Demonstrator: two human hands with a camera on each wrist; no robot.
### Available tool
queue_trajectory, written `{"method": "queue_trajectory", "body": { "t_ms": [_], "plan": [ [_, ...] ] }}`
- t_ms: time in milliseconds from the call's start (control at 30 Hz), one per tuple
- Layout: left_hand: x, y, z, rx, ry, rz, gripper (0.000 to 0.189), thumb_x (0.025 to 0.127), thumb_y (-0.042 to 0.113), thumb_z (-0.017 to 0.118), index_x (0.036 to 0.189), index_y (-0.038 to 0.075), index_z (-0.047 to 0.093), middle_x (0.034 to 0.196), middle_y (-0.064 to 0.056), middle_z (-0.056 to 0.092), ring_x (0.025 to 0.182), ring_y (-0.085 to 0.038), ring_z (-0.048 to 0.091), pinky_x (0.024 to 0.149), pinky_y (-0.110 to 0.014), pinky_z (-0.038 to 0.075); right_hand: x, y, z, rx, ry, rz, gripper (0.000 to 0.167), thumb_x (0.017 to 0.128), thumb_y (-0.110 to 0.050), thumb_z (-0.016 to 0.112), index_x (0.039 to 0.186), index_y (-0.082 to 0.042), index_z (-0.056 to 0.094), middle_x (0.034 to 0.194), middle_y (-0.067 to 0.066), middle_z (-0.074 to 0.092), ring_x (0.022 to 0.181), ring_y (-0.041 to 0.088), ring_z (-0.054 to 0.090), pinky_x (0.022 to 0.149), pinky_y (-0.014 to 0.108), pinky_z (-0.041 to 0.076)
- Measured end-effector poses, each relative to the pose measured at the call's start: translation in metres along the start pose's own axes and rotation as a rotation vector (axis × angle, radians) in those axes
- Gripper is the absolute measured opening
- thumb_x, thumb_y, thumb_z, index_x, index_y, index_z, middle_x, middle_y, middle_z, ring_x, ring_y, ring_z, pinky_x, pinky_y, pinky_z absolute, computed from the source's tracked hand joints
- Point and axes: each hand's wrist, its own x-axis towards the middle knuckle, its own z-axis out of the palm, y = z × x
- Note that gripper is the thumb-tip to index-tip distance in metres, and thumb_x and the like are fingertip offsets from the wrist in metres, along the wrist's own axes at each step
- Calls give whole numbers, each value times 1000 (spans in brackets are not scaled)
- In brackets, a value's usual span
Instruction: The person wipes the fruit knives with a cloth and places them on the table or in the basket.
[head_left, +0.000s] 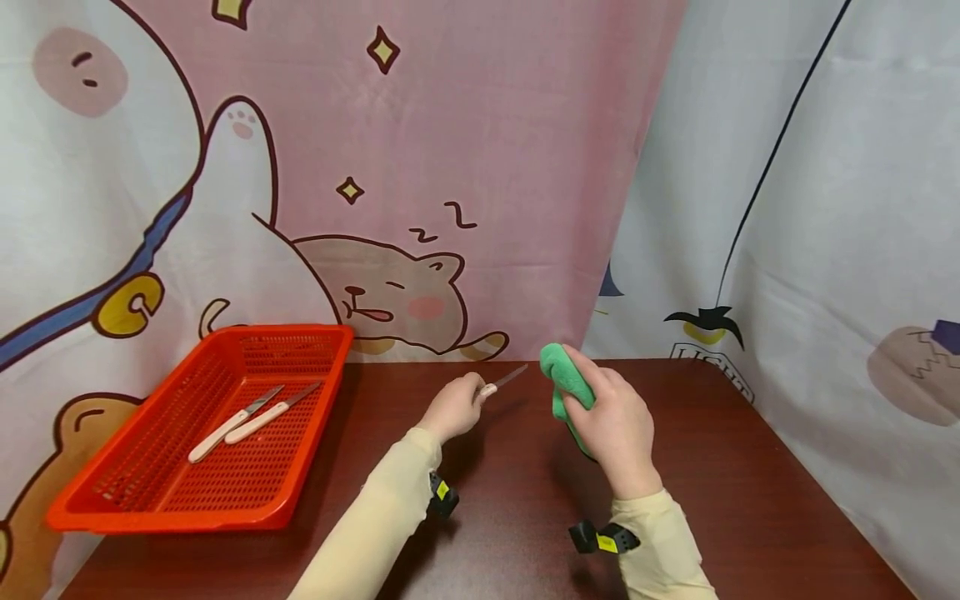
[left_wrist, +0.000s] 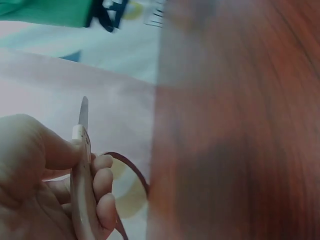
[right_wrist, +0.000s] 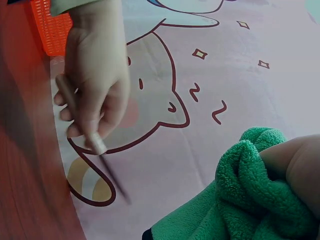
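Note:
My left hand [head_left: 454, 407] grips a small knife [head_left: 489, 389] by its pale handle, held above the table with the blade pointing away to the right. In the left wrist view the thumb lies along the knife handle [left_wrist: 83, 200] and the fingers curl round it. A folded green cloth [head_left: 567, 379] is in my right hand [head_left: 617, 421], its thumb and fingers pinching the bunched fabric [right_wrist: 250, 185]. The cloth and the blade tip are apart. Two more knives with pale handles [head_left: 258, 423] lie crossed in the red basket on the left.
The red plastic basket [head_left: 288, 492] stands on the left of the dark brown wooden table [head_left: 510, 533]. Behind the table hangs a pink and white cartoon curtain [head_left: 525, 167], which continues along the right side.

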Motion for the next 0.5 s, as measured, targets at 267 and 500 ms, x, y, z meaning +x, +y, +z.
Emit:
{"method": "queue_trajectory", "body": {
  "t_ms": [267,500],
  "plan": [
    [-12,12,-17,-318,75,-30,12,103,11,53,109,4,60,86,-6,60,74,-20,56,68,-34,47,0,0,1,11,43,-29,59,81,-15,79,136,-26,61,103,13,68,84,31,64,56,50,50],
    [-26,18,-22,-662,36,-62,18,104,12,51,115,1,59,88,-13,62,72,-30,56,60,-32,46,-1,-3,5,32,90,-97,61,79,-13,80,135,-26,62,102,11,67,86,29,64,56,48,50]
  ]
}}
